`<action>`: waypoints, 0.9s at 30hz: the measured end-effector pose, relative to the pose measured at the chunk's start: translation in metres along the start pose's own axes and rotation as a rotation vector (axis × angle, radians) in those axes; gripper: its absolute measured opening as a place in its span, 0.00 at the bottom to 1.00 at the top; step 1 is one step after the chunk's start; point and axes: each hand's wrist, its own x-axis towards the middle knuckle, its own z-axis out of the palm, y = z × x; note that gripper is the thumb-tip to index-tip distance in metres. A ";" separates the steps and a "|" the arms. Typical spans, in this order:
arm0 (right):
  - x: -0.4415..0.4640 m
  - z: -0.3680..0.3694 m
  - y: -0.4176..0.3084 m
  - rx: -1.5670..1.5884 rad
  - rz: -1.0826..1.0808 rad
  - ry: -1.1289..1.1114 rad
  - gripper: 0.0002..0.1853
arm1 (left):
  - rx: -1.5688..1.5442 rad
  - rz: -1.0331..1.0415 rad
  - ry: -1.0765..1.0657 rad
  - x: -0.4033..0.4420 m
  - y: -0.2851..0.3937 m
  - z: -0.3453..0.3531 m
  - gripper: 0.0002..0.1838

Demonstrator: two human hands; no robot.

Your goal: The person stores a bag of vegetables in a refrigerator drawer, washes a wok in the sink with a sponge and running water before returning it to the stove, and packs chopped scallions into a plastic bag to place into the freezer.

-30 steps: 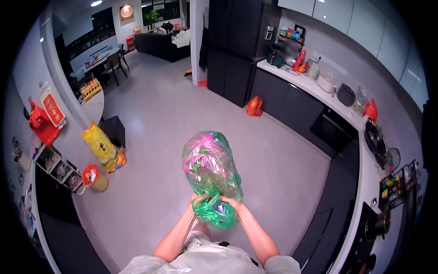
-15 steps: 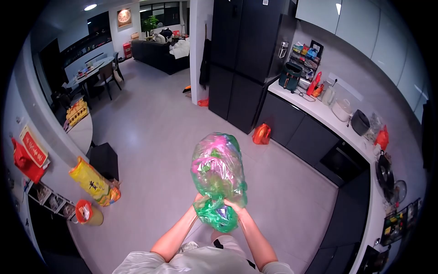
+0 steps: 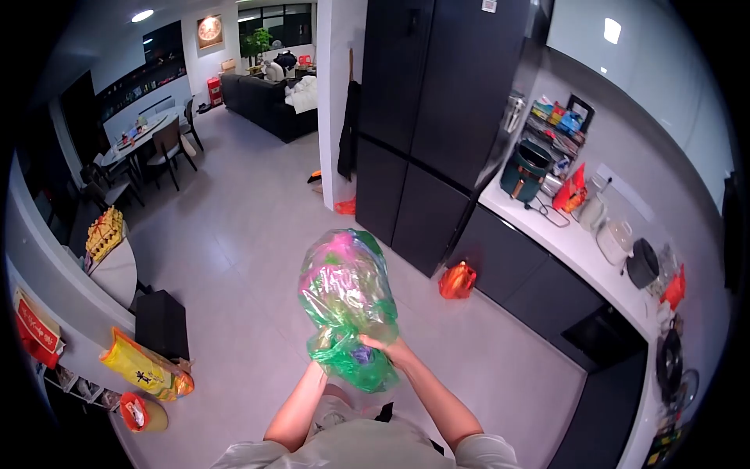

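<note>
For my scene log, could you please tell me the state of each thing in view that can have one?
Plastic bag: bulging, held up
Left hand: at the bag, grip mostly hidden
Right hand: closed on the bag
Fridge: doors shut
Wall cabinets: shut
Base cabinets: shut
Ceiling light: on
Bin: lined, uncovered
Yellow sack: tilted

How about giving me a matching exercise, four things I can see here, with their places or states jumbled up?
Column one:
1. Green plastic bag
2. Yellow sack
3. Dark sofa
4. Dark green appliance

Column two:
A. On the white countertop
B. On the floor beside the bin
C. Held in the left hand and right hand
D. Draped with a white cloth

Pairs: 1-C, 2-B, 3-D, 4-A.
</note>
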 end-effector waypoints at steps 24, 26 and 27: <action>0.466 -0.238 -0.114 -0.158 -0.174 0.098 0.34 | 0.145 -0.008 -0.079 0.506 0.252 0.025 0.25; 0.480 -0.263 -0.156 -0.181 -0.325 -0.058 0.37 | 0.154 -0.022 -0.088 0.547 0.260 0.027 0.25; 0.490 -0.281 -0.172 0.063 -0.394 -0.234 0.40 | 0.157 -0.026 -0.093 0.567 0.264 0.031 0.25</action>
